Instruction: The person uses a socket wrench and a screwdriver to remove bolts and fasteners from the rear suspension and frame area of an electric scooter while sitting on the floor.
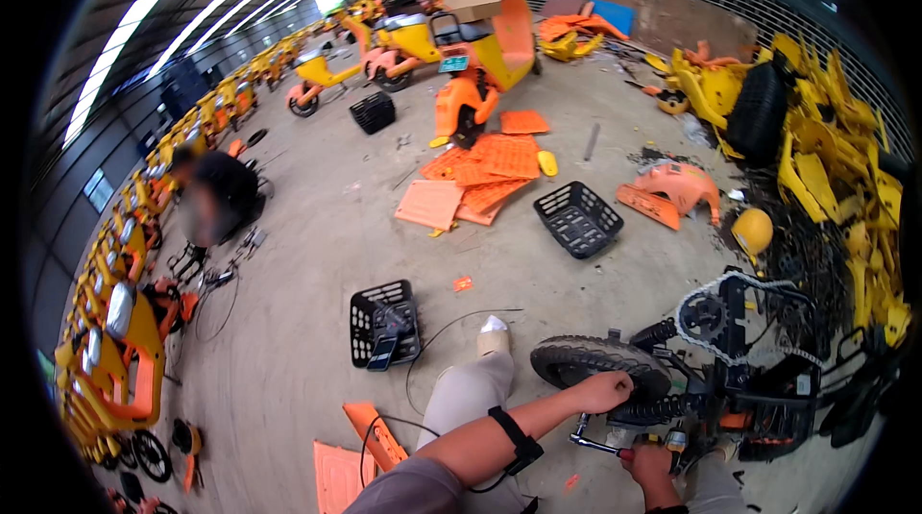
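A stripped scooter frame lies on the floor at my lower right, its rear wheel toward me. My left hand is at the wheel's hub with its fingers curled; what they hold, if anything, is hidden. Just below it, my right hand grips the red-and-black handle of a socket wrench. The wrench's silver shaft points left, with its head under my left wrist. A metal chain loops loosely over the frame. Beside my right hand sits a yellow-and-black object that I cannot make out.
A black basket with parts and a phone-like device stands left of my leg; another black basket lies ahead. Orange panels are spread near a parked scooter. Yellow body parts pile up at right. A person crouches at left.
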Tool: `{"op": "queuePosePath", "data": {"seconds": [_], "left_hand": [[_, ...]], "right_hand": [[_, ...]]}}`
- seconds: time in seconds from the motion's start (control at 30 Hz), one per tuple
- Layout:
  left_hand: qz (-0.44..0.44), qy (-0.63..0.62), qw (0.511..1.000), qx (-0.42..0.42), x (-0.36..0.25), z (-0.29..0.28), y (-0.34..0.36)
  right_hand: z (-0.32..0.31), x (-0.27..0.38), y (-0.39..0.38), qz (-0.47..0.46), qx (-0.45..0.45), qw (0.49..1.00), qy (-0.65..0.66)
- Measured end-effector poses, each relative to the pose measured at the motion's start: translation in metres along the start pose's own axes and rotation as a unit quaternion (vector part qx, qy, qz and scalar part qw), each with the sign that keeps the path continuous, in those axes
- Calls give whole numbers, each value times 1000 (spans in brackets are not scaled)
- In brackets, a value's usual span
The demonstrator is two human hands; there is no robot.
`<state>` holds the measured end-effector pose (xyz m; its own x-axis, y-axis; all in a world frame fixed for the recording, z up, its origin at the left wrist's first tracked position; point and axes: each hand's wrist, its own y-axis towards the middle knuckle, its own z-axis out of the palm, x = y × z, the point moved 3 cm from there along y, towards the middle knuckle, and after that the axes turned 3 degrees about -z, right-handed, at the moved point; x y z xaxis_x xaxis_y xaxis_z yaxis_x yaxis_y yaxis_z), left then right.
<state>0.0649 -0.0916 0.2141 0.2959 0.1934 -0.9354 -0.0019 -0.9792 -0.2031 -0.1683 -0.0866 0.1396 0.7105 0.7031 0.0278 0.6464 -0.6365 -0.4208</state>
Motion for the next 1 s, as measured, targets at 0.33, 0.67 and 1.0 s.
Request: {"op": "queuePosePath", "data": {"seconds": [0.33,0.67,1.0], "left_hand": [[-43,17,998,35,-18,-4,1],[38,5,997,-71,-45,-3,6],[72,-70,990,-96,-48,2,15]], "right_hand": [[-4,-1,5,5,-33,999,37],[-25,33,-6,-42,-150,988,12],[1,-12,4,27,27,996,76]]}}
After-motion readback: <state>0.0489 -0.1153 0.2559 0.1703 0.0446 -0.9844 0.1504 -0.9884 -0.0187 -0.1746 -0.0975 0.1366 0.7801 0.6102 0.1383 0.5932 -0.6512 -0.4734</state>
